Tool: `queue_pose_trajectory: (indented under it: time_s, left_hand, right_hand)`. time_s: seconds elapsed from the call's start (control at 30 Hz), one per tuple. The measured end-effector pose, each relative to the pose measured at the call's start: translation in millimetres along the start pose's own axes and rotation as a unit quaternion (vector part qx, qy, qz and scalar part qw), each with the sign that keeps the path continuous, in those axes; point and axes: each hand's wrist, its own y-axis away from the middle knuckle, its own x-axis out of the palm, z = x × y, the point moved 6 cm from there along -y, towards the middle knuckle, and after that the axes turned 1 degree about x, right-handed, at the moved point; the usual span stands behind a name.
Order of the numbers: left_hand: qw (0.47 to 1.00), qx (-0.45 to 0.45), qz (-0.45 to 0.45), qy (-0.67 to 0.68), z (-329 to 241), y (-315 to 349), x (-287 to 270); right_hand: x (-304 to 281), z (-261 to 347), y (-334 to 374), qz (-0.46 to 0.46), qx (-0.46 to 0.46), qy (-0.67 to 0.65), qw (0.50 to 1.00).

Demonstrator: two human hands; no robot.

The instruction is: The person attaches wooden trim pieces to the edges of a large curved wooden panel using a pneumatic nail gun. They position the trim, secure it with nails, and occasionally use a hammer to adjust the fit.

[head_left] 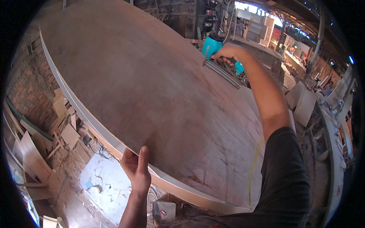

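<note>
Your right hand (230, 52) had its fingers clamped on the handle of a nail gun (213, 47), whose teal plastic body was smooth and rounded and whose magazine (223, 74) was a long, straight bar of ribbed silver metal. You held it at the far right edge of a broad panel (114, 76); whether its nose touched the board, I could not tell. That panel spread across the middle of your view, flat, grey-brown, dusty and streaked, with a thin pale edge strip (175, 187) along its near side. Your left hand (137, 173) was clamped on this edge, 1 thumb laid over the top and the fingers bent against the outer face. A narrow yellow line (254, 167) crossed the board near your dark cloth sleeve (285, 171). Below the panel lay 1 smooth white sheet (114, 205), and beside it flat, straight-cut wood offcuts (70, 136), overlapping too much to count, near 1 rough brick wall (32, 81). You had 2 hands on 2 things: 1 nail gun, 1 panel.
</note>
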Motion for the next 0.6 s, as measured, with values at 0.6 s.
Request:
queue_pose_trajectory:
  time_s: [0.6]
  left_hand:
    - [0.997, 0.038, 0.031, 0.056, 0.8, -0.9, 6.6]
  right_hand:
    - [2.3, 8.3, -2.4, 0.071, -0.003, 0.022, 0.997]
